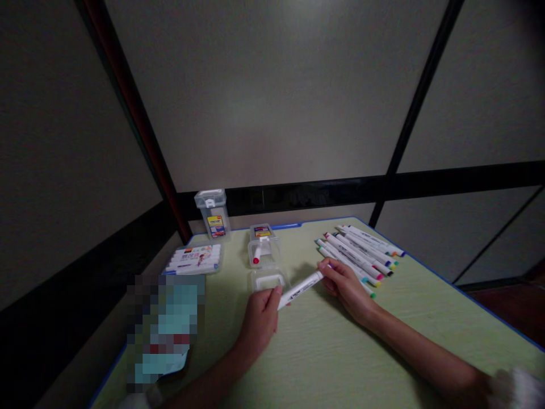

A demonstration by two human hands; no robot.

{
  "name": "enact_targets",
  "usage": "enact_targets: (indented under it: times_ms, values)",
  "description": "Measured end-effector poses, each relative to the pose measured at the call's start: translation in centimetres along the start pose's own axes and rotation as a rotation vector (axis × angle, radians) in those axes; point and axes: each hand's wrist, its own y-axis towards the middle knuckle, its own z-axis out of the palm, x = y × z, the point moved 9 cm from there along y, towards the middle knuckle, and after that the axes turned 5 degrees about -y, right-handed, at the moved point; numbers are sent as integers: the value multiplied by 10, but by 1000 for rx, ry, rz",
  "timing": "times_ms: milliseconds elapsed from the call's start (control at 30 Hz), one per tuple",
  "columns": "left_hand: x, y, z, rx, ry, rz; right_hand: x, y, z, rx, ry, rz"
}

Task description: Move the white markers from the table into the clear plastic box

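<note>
A white marker (302, 288) with dark print along its barrel is held slantwise above the table, gripped at both ends. My left hand (261, 318) is closed on its lower left end. At the upper right end, the fingers of my right hand (343, 284) pinch it. Behind my left hand lies a clear plastic box with its lid (267, 279) folded open toward me. One marker with a red end (256, 259) rests in that box (272, 258). To the right, several white markers (357, 253) with coloured ends lie in a loose, slanted pile.
On the left, a clear case of white markers (195, 258) lies flat. A closed clear box (215, 218) stands upright behind it. A blurred-out light blue object (174, 318) lies at the near left. The pale green table (323, 363) has a blue edge and meets grey panels (272, 102).
</note>
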Motion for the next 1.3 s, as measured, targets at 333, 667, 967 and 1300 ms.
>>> enact_targets:
  times_ms: [333, 667, 967, 1300]
  values:
    - [-5, -1, 3, 43, 21, 30, 1, 1, -1, 0, 15, -15]
    - [-3, -1, 3, 36, 3, 16, 2, -1, -1, -13, -10, 3]
    - [-15, -4, 3, 37, 2, 66, 4, -1, -1, -22, -10, -7]
    - [-7, -3, 2, 26, -42, 66, 6, -2, -3, -40, -61, -1]
